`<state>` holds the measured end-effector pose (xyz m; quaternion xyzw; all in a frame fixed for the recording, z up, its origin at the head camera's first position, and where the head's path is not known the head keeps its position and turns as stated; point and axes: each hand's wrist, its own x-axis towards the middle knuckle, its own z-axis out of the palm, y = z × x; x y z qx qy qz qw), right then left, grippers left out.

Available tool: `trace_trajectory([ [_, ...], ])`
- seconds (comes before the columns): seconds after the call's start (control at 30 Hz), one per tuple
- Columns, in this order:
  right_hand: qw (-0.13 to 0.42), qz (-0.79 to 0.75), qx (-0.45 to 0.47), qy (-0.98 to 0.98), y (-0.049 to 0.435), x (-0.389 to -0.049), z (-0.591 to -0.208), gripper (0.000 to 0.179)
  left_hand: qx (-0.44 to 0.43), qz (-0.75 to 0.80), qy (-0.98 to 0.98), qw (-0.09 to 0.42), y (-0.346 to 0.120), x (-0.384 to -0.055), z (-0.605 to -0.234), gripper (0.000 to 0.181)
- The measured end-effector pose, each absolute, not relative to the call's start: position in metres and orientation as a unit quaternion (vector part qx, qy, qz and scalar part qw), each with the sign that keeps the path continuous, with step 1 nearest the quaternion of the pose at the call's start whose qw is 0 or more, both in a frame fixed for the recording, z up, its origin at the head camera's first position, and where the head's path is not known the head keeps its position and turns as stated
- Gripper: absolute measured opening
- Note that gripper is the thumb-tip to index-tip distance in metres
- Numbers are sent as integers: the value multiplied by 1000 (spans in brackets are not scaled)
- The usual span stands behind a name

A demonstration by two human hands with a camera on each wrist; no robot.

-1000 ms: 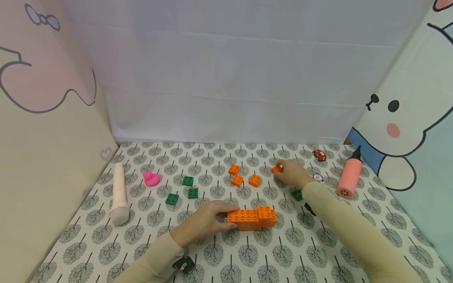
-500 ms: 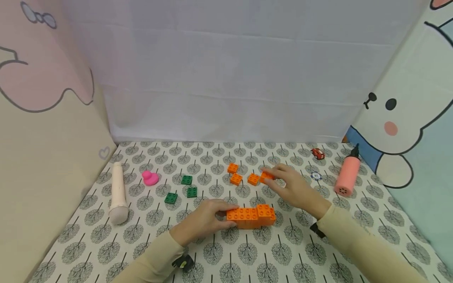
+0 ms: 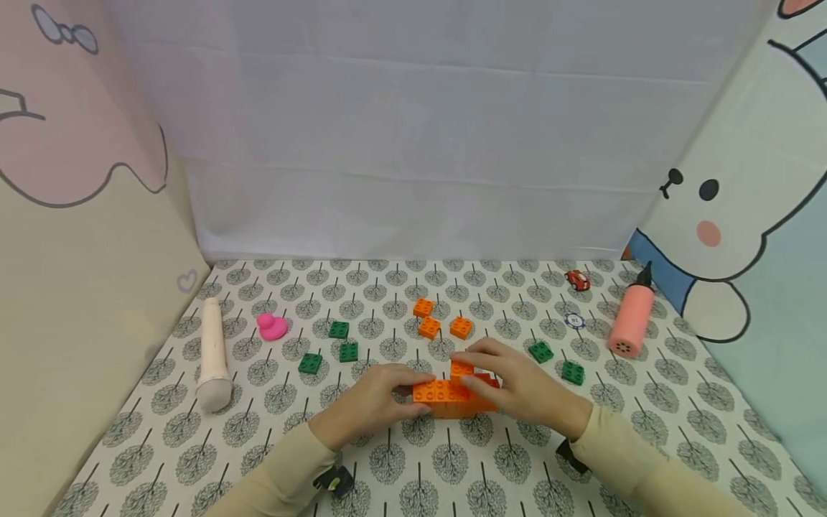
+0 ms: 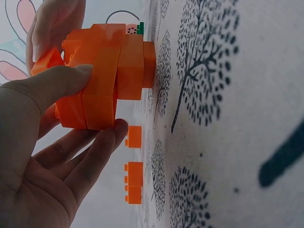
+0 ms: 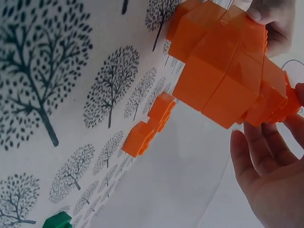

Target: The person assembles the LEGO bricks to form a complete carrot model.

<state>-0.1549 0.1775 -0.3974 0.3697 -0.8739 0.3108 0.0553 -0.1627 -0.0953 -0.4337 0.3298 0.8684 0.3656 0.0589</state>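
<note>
My left hand (image 3: 375,403) grips the left end of a stepped stack of orange toy building bricks (image 3: 452,408), thumb on the near side. In the left wrist view the stack (image 4: 102,71) shows several joined bricks, narrower at the bottom. My right hand (image 3: 526,388) pinches a small orange brick (image 3: 461,369) right over the stack's top, left of its raised part. The right wrist view has this brick (image 5: 289,99) between thumb and fingers close against the stack (image 5: 223,61). My right fingers partly cover the raised end.
Loose orange bricks (image 3: 429,327) lie behind the stack. Green bricks lie left (image 3: 310,362) and right (image 3: 572,372). Further out are a pink rubber duck (image 3: 272,327), a whitish club-shaped object (image 3: 213,359), a toy car (image 3: 577,280), a poker chip (image 3: 574,320) and a pink hand pump (image 3: 631,319).
My right hand has picked up the small orange brick at the back right and brought it left and nearer, over the stack. My left hand keeps its grip in place.
</note>
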Motion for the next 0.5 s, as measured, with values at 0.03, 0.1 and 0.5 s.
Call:
trace_trajectory([
  [0.03,53,310,371,-874,177,-154,-398,37,331,368,867,59,-95,-163,-434,50],
  [0.1,49,303,374,-875,175,-153,-400,38,333,374,863,60,-95,-163,-435,50],
  [0.5,34,285,357,-889,177,-146,-406,39,342,359,867,41,-95,-164,-438,51],
])
